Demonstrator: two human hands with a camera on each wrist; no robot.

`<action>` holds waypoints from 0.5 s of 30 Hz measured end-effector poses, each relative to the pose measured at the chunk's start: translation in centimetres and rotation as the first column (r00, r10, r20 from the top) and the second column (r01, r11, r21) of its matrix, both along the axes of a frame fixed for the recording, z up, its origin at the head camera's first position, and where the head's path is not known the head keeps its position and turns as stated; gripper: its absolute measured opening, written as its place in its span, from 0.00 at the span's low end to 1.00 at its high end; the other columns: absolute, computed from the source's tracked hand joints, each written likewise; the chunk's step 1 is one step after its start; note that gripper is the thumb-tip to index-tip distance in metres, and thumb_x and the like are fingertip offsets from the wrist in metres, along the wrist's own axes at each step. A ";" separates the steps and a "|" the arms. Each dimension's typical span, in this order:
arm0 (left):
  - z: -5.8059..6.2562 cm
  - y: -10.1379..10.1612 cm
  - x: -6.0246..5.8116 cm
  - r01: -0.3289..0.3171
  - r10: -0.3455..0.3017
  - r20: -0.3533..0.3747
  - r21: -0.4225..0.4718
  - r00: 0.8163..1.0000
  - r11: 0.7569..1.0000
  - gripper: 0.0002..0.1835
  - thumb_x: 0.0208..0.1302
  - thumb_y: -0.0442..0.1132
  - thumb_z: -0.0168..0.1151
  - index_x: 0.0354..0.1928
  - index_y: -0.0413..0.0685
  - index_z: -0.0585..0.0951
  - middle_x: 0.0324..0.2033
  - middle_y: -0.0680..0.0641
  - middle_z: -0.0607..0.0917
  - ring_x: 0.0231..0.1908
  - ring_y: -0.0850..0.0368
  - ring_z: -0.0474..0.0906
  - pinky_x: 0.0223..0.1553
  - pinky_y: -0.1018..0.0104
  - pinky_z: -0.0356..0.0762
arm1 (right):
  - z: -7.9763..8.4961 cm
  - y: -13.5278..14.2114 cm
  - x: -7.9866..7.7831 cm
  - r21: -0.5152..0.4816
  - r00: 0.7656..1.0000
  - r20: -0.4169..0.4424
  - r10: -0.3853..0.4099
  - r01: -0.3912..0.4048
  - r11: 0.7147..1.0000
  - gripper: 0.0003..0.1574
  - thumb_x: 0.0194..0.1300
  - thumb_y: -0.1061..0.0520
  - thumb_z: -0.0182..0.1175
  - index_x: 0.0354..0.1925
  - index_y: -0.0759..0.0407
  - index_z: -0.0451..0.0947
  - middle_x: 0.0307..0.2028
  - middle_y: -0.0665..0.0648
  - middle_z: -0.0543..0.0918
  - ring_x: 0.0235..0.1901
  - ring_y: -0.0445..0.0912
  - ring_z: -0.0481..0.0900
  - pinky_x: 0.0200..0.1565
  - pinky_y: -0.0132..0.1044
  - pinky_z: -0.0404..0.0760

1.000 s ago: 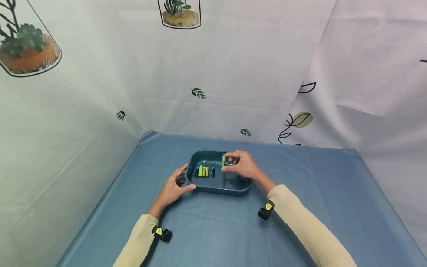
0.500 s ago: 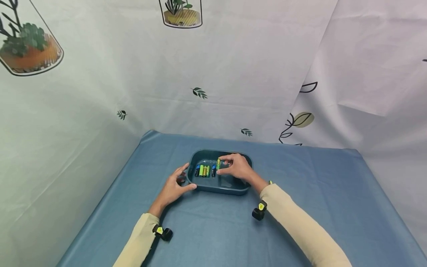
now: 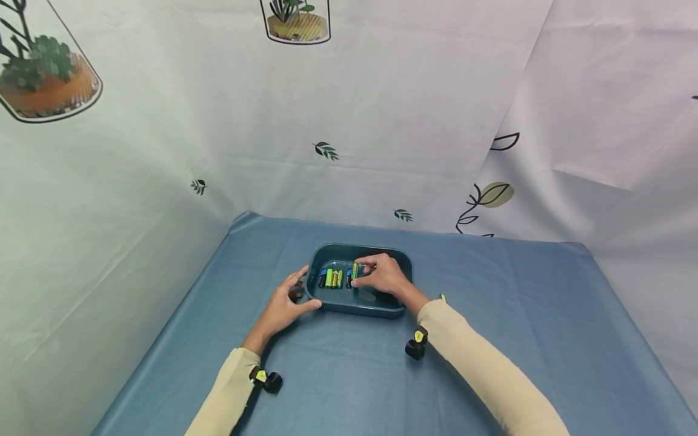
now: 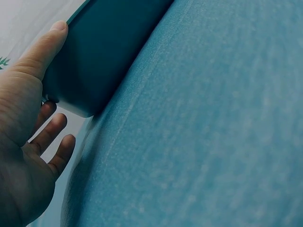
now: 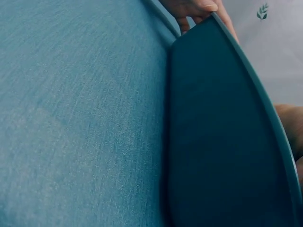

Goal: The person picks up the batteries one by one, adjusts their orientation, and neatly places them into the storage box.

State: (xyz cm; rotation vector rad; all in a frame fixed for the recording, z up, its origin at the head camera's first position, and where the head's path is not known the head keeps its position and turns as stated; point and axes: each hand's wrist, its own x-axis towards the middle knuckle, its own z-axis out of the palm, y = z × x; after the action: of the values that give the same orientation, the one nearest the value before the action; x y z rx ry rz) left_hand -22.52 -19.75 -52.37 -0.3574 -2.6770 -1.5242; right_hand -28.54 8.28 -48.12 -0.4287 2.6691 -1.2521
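A dark teal tray (image 3: 382, 312) stands on the cloth-covered table. At its left end, my left hand (image 3: 286, 307) holds the tray, the thumb (image 4: 49, 42) along the rim and the fingers around the side; the lower fingers curve loosely away from the wall. My right hand (image 3: 383, 275) reaches over the tray and pinches a green-and-yellow battery (image 3: 355, 269) between thumb and fingers, upright in the head view. Just left of it lies a blue-and-black battery (image 3: 349, 279). Further left is a row of several batteries (image 3: 334, 279), side by side. In the right wrist view, the tray wall hides the batteries.
Blue cloth (image 3: 349, 375) covers the table around the tray. A pale printed curtain (image 3: 382, 121) hangs behind the table and along its sides. Each wrist carries a small black camera, the left one (image 3: 271, 382) and the right one (image 3: 416, 347) both above the cloth.
My right hand has moved left with the green-and-yellow battery, bringing it right beside the lone blue-and-black battery. My left hand stays at the tray's left end.
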 end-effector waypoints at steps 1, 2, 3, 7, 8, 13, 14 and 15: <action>0.0 0.0 0.0 0.000 0.000 0.000 0.002 1.000 1.000 0.50 0.58 0.51 0.78 0.79 0.58 0.62 0.72 0.42 0.69 0.56 0.42 0.77 0.55 0.42 0.76 | 0.0 -0.1 0.0 0.004 1.000 0.004 -0.007 0.007 1.000 0.33 0.56 0.50 0.79 0.60 0.51 0.84 0.36 0.50 0.82 0.33 0.43 0.76 0.32 0.36 0.72; 0.0 0.0 0.0 0.001 -0.001 0.000 0.002 1.000 1.000 0.50 0.58 0.51 0.78 0.79 0.58 0.62 0.72 0.42 0.69 0.56 0.42 0.77 0.55 0.41 0.76 | -0.1 -0.1 0.0 0.008 1.000 0.010 -0.012 0.012 1.000 0.33 0.56 0.50 0.79 0.60 0.50 0.84 0.36 0.50 0.82 0.33 0.43 0.76 0.32 0.37 0.72; 0.0 0.0 0.0 0.000 0.000 0.002 0.003 1.000 1.000 0.50 0.58 0.51 0.79 0.79 0.58 0.62 0.72 0.42 0.69 0.56 0.42 0.77 0.55 0.41 0.76 | -0.1 -0.2 0.0 0.010 1.000 0.016 -0.017 0.017 1.000 0.33 0.56 0.50 0.80 0.60 0.50 0.84 0.35 0.49 0.82 0.33 0.43 0.76 0.33 0.37 0.72; -0.1 0.1 0.0 0.001 -0.001 -0.002 0.002 1.000 1.000 0.50 0.58 0.52 0.78 0.79 0.58 0.62 0.72 0.42 0.69 0.55 0.42 0.78 0.54 0.41 0.76 | -0.2 -0.3 -0.2 0.016 0.999 0.033 -0.033 0.033 0.999 0.33 0.55 0.51 0.80 0.59 0.51 0.85 0.33 0.49 0.81 0.32 0.44 0.76 0.34 0.37 0.72; -0.1 0.1 -0.1 0.001 -0.001 -0.004 0.002 1.000 1.000 0.50 0.58 0.52 0.78 0.79 0.58 0.62 0.72 0.42 0.69 0.55 0.42 0.78 0.54 0.41 0.76 | -0.2 -0.4 -0.2 0.016 0.999 0.038 -0.036 0.036 0.999 0.33 0.54 0.52 0.80 0.59 0.52 0.85 0.32 0.49 0.81 0.31 0.44 0.76 0.34 0.37 0.72; -0.2 0.0 -0.1 -0.002 0.002 -0.004 0.000 1.000 1.000 0.50 0.58 0.52 0.78 0.79 0.59 0.62 0.72 0.42 0.69 0.55 0.43 0.78 0.54 0.41 0.76 | -0.2 -0.6 -0.3 0.026 0.996 0.067 -0.053 0.051 0.998 0.33 0.54 0.53 0.81 0.59 0.53 0.85 0.30 0.50 0.80 0.28 0.44 0.73 0.32 0.37 0.71; -0.2 0.0 -0.1 -0.003 0.003 -0.003 0.000 1.000 1.000 0.50 0.58 0.52 0.78 0.79 0.59 0.62 0.72 0.43 0.68 0.55 0.43 0.78 0.54 0.42 0.76 | -0.2 -0.6 -0.3 0.028 0.996 0.072 -0.055 0.053 0.998 0.33 0.54 0.53 0.81 0.59 0.52 0.85 0.30 0.50 0.81 0.28 0.44 0.73 0.32 0.37 0.70; -0.2 0.0 -0.1 -0.004 0.004 -0.002 -0.001 1.000 1.000 0.50 0.58 0.51 0.78 0.79 0.59 0.62 0.72 0.43 0.68 0.55 0.43 0.78 0.54 0.42 0.76 | -0.2 -0.7 -0.4 0.031 0.996 0.074 -0.057 0.055 0.998 0.33 0.54 0.53 0.81 0.59 0.52 0.85 0.30 0.50 0.81 0.27 0.44 0.73 0.32 0.36 0.70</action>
State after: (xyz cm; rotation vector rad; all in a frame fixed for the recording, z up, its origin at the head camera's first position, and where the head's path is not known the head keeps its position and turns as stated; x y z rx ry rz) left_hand -22.58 -19.74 -52.57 -0.3533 -2.6754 -1.5208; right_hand -28.91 7.59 -48.31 -0.2988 2.6500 -1.2178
